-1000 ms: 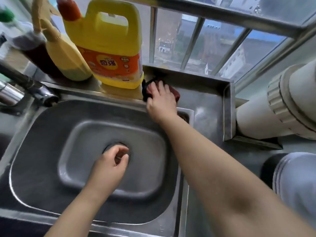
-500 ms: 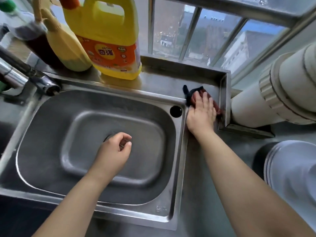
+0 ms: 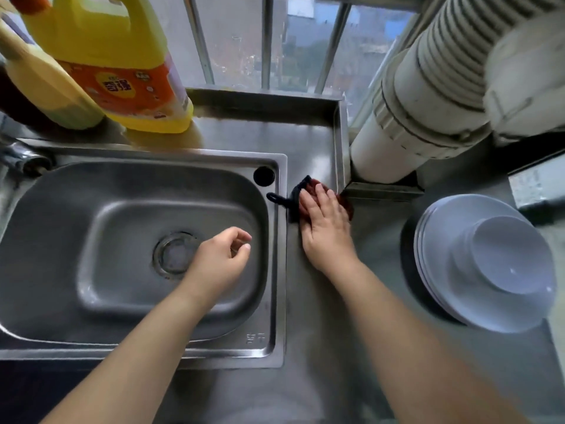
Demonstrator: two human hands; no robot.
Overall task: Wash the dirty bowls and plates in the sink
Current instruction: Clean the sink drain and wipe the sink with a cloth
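Observation:
A steel sink [image 3: 101, 182] fills the left of the view, with its round drain [image 3: 171, 255] bare. My left hand [image 3: 218, 260] hovers over the basin just right of the drain, fingers loosely curled and holding nothing. My right hand [image 3: 325, 223] lies flat with straight fingers on a dark red cloth with a black edge and loop [image 3: 293, 198], pressing it onto the steel counter right of the sink. A stack of white plates with a white bowl on top [image 3: 489, 264] sits on the counter at the right.
A big yellow detergent jug [image 3: 122, 65] and a smaller yellow bottle [image 3: 46, 87] stand behind the sink. The tap [image 3: 24, 157] juts in at the left. A thick white ribbed pipe [image 3: 428, 96] rises at the back right. Window bars [image 3: 269, 41] run behind.
My right hand has slid the cloth along the counter, from behind the sink by the jug to the sink's right side and nearer to me. My left hand stayed over the drain.

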